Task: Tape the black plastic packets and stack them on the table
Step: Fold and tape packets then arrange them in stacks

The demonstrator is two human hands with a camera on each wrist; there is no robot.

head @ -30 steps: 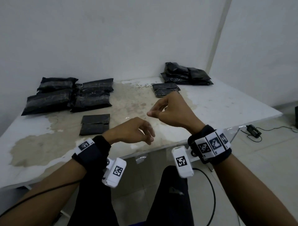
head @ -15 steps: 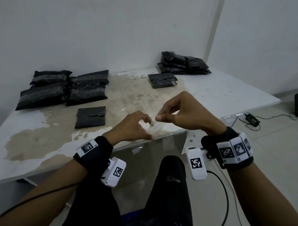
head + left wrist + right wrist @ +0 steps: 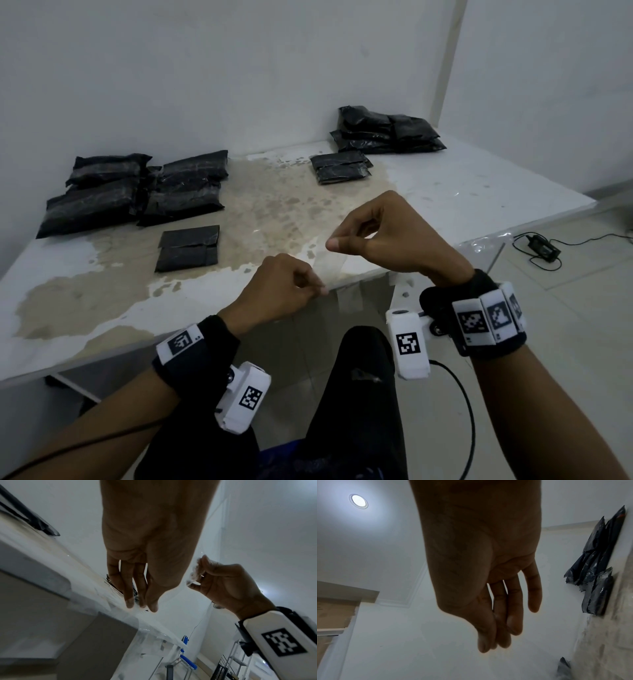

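Since half a second ago the hands have drawn apart: the right hand has risen and moved right, the left hand has dropped toward the near table edge, and the clear tape between them is now stretched longer.

Left thumb and forefinger pinch the lower end of the tape, the other fingers curled in beside them. Right thumb and forefinger pinch the upper end; from the left wrist the right fingers show curled over a crinkled bit of clear film. Both wrists are bent, knuckles up, held in the air above the near edge of the table, the right hand higher and farther. Each forearm carries a black band with white marker blocks.

The tape runs as a faint see-through strip, slanting from the left fingertips up to the right ones; its edges are hard to trace.

The packets lie on the table, well apart from the hands. One flat folded packet sits near left of centre. A left stack of plump, glossy black packets lies far left by the wall. A small stack sits far centre, and a right stack lies in the far corner. The tabletop is white with a wide brown stain.
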